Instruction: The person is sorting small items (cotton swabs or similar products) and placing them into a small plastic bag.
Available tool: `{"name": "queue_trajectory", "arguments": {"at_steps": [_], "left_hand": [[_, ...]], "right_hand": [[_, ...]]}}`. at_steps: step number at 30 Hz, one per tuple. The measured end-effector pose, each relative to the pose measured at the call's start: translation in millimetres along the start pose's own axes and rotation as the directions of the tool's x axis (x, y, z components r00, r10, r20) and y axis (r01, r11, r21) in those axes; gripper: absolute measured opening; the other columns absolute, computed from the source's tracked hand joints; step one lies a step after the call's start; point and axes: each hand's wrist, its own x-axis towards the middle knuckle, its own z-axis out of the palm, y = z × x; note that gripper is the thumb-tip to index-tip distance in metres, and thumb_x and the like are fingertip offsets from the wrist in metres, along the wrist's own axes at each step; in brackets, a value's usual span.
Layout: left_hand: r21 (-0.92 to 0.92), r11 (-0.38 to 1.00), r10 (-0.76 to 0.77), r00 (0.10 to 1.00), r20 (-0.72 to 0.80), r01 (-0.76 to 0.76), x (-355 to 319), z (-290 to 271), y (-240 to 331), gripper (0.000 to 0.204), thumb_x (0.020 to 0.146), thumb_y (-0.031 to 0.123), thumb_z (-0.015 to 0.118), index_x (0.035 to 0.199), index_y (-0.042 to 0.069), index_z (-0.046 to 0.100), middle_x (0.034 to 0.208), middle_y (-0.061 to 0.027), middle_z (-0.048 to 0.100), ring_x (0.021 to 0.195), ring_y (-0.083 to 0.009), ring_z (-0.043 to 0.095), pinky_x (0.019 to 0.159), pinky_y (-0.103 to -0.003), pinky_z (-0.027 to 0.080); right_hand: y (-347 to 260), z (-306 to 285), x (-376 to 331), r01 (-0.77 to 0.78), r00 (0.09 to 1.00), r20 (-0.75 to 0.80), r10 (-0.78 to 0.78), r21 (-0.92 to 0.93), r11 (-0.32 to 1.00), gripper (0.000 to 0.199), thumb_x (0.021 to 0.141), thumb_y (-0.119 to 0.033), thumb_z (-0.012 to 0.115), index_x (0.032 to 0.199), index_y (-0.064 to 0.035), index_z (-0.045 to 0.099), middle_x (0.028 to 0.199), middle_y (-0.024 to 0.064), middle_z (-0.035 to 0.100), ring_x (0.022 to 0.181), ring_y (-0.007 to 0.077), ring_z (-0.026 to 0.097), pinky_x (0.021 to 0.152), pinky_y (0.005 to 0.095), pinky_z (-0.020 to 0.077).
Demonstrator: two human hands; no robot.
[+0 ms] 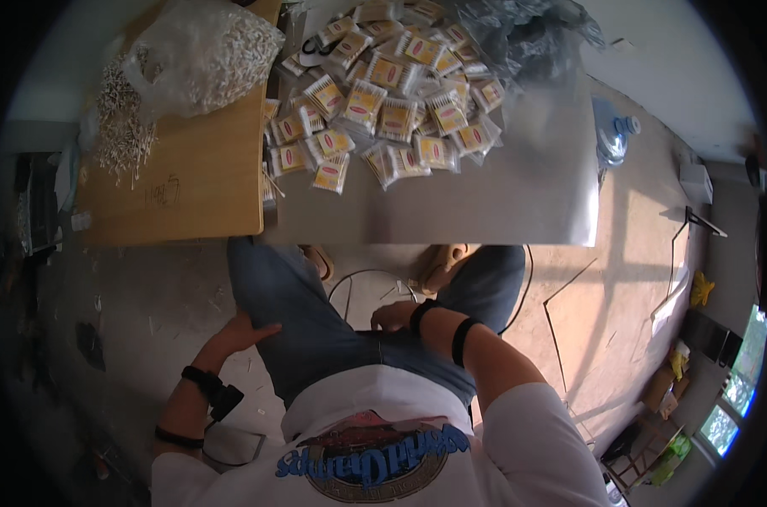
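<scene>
1. Only one view here, the head cam looking down. The left hand (pixel 235 335) rests on the left thigh of the jeans (pixel 294 351), loosely open with the thumb out to the side, and I see nothing in it.
2. Same view: the right hand (pixel 393 317) is at the lap with its fingers curled in. The palm's hidden, so can't tell if anything's in there.
3. Neither hand touches the packets of cotton swabs (pixel 396 118). They're heaped on the metal table (pixel 451 211), beyond the knees, a few lying near the front of the heap.
4. Handling, my guess: super light, slick clear wrap, a bit stiff along the sticks, and the sticks could bend if squeezed hard. I'd pinch one by its two long sides, or grab a loose edge of wrap.
5. Up left, there's a clear bag (pixel 210 72) of loose swabs, some spilled on the wooden board (pixel 210 190). Those look thin and easy to snap, so hold them mid-stick.
</scene>
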Motion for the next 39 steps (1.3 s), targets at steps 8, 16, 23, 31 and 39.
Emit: {"name": "queue_trajectory", "arguments": {"at_steps": [8,16,23,31,39], "left_hand": [[0.005,0.954,0.274,0.862,-0.427,-0.301,-21.3,53.7,-19.2,0.105,0.072,0.053,0.069,0.136,-0.012,0.018,0.129,-0.0321,0.042,0.121,-0.0369,0.046,0.101,-0.036,0.038],[0.054,0.953,0.275,0.771,-0.574,-0.300,-31.6,72.5,-36.0,0.109,0.076,0.062,0.059,0.133,-0.020,0.017,0.127,-0.0362,0.042,0.120,-0.0400,0.046,0.100,-0.036,0.038],[0.186,0.964,0.263,0.787,-0.558,-0.190,-39.7,72.2,-45.9,0.084,0.090,0.050,0.045,0.130,-0.021,0.026,0.126,-0.0368,0.043,0.119,-0.0420,0.046,0.100,-0.038,0.038],[0.306,0.952,0.241,0.664,-0.708,-0.019,-43.6,61.8,-18.3,0.070,0.090,0.038,0.051,0.135,-0.011,0.029,0.141,-0.0298,0.028,0.129,-0.0375,0.035,0.105,-0.039,0.033],[0.441,0.854,0.509,0.616,-0.602,-0.275,-10.3,23.1,29.1,0.051,0.087,0.031,0.057,0.126,-0.001,0.048,0.133,-0.0173,0.046,0.123,-0.0330,0.042,0.102,-0.041,0.034]], "right_hand": [[-28.0,29.8,-24.0,-0.246,0.936,-0.294,0.193,-0.153,0.957,0.042,0.083,-0.024,0.057,0.123,-0.0098,0.055,0.123,0.0127,0.056,0.113,0.0310,0.054,0.093,0.0418,0.0446],[-73.3,49.0,-78.8,-0.286,0.749,-0.621,0.232,0.013,0.958,0.034,0.085,-0.029,0.056,0.105,-0.0033,0.064,0.109,0.0184,0.062,0.104,0.0355,0.058,0.088,0.0442,0.0467],[-54.5,61.1,-96.1,-0.105,0.679,-0.734,0.019,-0.072,0.992,0.045,0.084,-0.033,0.059,0.118,-0.0033,0.057,0.104,0.0211,0.063,0.099,0.0358,0.060,0.088,0.0407,0.0474],[-53.5,54.3,-138.0,0.023,0.538,-0.843,-0.011,0.002,1.000,0.039,0.086,-0.026,0.059,0.115,0.0006,0.056,0.103,0.0192,0.065,0.097,0.0313,0.063,0.084,0.0355,0.0501],[-34.5,22.4,-127.3,0.085,0.401,-0.916,-0.029,0.006,0.996,0.032,0.085,-0.019,0.060,0.109,0.0011,0.060,0.094,0.0188,0.066,0.086,0.0322,0.065,0.075,0.0370,0.0529]]}}
